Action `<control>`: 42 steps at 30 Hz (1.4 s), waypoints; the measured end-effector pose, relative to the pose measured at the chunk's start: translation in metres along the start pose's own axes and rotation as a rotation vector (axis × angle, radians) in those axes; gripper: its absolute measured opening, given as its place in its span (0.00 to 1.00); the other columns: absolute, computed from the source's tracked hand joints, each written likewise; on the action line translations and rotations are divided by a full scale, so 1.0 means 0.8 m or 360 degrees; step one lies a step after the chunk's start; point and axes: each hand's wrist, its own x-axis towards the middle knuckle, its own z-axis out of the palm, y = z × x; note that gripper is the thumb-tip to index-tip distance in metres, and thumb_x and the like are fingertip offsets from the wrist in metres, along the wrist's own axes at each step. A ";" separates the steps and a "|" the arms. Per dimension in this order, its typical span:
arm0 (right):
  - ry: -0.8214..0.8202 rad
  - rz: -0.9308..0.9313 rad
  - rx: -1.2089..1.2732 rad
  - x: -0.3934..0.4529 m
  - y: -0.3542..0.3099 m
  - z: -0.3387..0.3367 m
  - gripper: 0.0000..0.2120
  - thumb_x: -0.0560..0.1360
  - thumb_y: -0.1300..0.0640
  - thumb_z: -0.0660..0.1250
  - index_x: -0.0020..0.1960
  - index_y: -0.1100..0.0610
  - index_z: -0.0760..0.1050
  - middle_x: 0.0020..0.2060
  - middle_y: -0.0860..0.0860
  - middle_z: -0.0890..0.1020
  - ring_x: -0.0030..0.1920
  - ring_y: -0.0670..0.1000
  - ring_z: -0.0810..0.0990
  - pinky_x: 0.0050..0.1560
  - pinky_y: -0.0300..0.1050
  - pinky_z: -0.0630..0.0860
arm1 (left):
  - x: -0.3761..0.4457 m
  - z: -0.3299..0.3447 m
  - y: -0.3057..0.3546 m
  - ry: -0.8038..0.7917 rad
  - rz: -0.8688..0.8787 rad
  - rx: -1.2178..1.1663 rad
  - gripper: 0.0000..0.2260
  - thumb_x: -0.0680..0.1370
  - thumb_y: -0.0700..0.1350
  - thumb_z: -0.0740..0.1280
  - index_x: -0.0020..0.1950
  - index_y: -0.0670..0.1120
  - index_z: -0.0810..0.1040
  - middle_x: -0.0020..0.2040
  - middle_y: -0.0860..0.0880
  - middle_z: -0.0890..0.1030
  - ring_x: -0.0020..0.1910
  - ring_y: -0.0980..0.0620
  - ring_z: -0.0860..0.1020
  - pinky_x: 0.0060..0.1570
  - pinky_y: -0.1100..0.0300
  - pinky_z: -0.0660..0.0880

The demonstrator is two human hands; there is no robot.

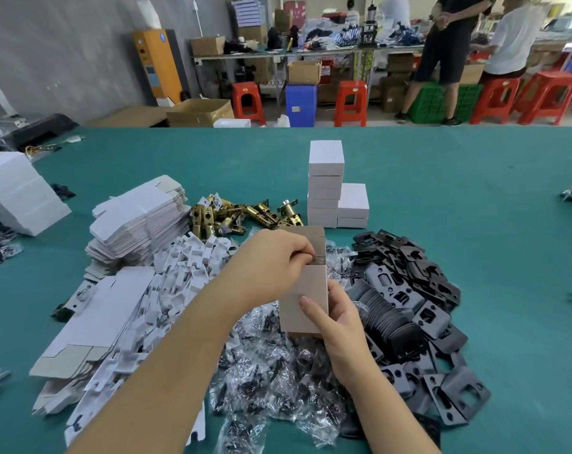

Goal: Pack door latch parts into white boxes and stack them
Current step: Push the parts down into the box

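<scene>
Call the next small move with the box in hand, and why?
Probably tuck the top flap shut. The left hand is pinching at the open top of the box while the right hand grips its lower side above the bagged parts. Then it could join the stacked white boxes. The contents are hidden.

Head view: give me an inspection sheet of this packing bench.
Surface: green felt-covered table.
Job's things: two stacks of closed white boxes; brass latch bolts; black metal strike plates; clear bagged screws; flat white carton blanks.
Clutter: white card inserts.
Grippers: left hand and right hand hold a pale cardboard box.
Cables: nothing seen.
Surroundings: red plastic stools, two standing people.
</scene>
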 end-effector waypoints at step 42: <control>-0.0023 -0.0040 -0.0102 0.001 0.004 0.001 0.24 0.70 0.43 0.78 0.64 0.44 0.79 0.57 0.59 0.83 0.57 0.63 0.83 0.51 0.60 0.84 | -0.016 -0.001 0.002 -0.0091 0.0071 0.0259 0.18 0.78 0.67 0.60 0.43 0.57 0.82 0.34 0.55 0.80 0.34 0.57 0.77 0.34 0.56 0.76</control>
